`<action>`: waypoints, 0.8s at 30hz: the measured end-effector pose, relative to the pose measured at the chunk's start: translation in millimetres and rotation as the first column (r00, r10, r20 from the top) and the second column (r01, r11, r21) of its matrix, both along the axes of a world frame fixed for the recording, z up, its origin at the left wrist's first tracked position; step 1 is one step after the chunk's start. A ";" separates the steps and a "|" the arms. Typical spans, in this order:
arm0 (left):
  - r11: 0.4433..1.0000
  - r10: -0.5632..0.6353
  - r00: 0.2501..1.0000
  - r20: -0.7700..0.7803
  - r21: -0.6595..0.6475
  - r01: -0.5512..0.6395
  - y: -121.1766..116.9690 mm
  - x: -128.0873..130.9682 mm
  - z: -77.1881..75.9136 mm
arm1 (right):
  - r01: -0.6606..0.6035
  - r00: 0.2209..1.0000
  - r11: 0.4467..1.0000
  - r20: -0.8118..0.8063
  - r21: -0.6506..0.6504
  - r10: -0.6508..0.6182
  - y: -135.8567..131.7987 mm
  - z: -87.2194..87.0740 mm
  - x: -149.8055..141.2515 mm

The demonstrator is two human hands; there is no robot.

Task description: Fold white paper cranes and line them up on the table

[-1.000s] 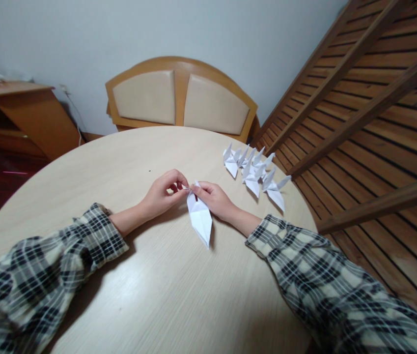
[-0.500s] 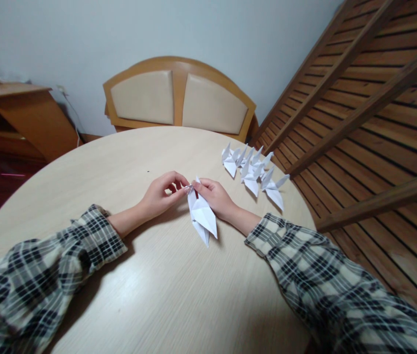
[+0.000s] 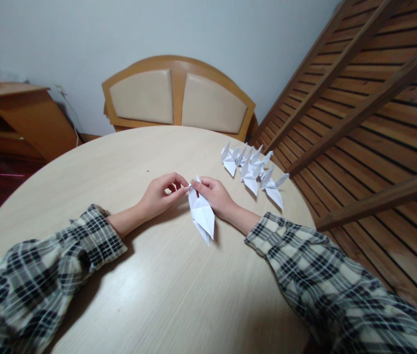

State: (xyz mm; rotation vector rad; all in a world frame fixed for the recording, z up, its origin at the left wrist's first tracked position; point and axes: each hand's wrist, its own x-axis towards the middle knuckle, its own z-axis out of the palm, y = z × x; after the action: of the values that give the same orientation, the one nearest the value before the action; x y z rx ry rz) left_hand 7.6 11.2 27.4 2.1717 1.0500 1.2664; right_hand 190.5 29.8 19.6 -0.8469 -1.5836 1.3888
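A white origami crane (image 3: 203,216) is held between my two hands over the middle of the table. My left hand (image 3: 162,194) pinches a small pointed tip at its upper left with thumb and fingertips. Around the crane's upper right side, my right hand (image 3: 215,196) is closed, its thumb pressed on the paper and its other fingers partly hidden behind it. The broad folded wings hang down toward me, and one thin point sticks up beside the right thumb.
Several finished-looking paper cranes (image 3: 252,172) stand grouped near the right edge of the round wooden table (image 3: 149,295). Beyond the far edge is a padded headboard-like panel (image 3: 177,98). A slatted wooden screen (image 3: 370,123) rises at the right, and a desk (image 3: 27,118) stands far left.
Both hands keep their grip in nearly the same place. The crane's lower wings have turned slightly and lie a little closer together.
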 end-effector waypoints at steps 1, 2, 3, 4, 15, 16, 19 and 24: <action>1.000 0.000 1.000 -0.003 -0.001 0.000 0.0 0.0 -0.1 | 0.006 1.000 1.000 0.005 0.002 -0.006 -0.1 0.3 -0.1; 1.000 0.000 1.000 -0.007 -0.002 0.000 0.0 0.0 -0.3 | 0.012 1.000 1.000 0.009 0.004 -0.012 -0.2 0.5 -0.1; 1.000 0.001 1.000 -0.013 -0.003 -0.001 0.0 0.1 -0.4 | 0.018 1.000 1.000 0.010 0.008 -0.018 -0.2 0.6 -0.2; 1.000 0.005 1.000 -0.019 -0.004 -0.005 -0.1 0.2 -0.6 | 0.022 1.000 1.000 0.008 0.012 -0.022 -0.1 0.7 -0.3; 0.996 -0.032 0.998 0.047 -0.078 0.035 1.5 2.2 -4.3 | 0.031 1.000 0.998 0.000 0.058 -0.031 1.0 0.0 -1.3; 0.995 -0.034 0.998 0.060 -0.091 0.039 1.5 2.4 -4.5 | 0.035 0.999 0.998 0.005 0.059 -0.035 0.8 0.2 -1.4; 0.991 -0.048 0.995 0.082 -0.122 0.058 1.3 3.0 -4.8 | 0.046 0.999 0.997 0.012 0.069 -0.047 0.2 0.8 -1.6; 0.983 -0.075 0.991 0.107 -0.160 0.092 0.9 3.8 -4.9 | 0.039 0.999 0.995 -0.018 0.088 -0.038 -0.8 1.4 -1.7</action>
State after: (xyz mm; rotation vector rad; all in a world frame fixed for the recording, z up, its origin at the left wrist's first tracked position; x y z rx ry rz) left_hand 11.4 12.1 22.5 1.9859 0.9762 1.1942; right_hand 188.8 29.0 20.9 -0.8072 -1.5959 1.2856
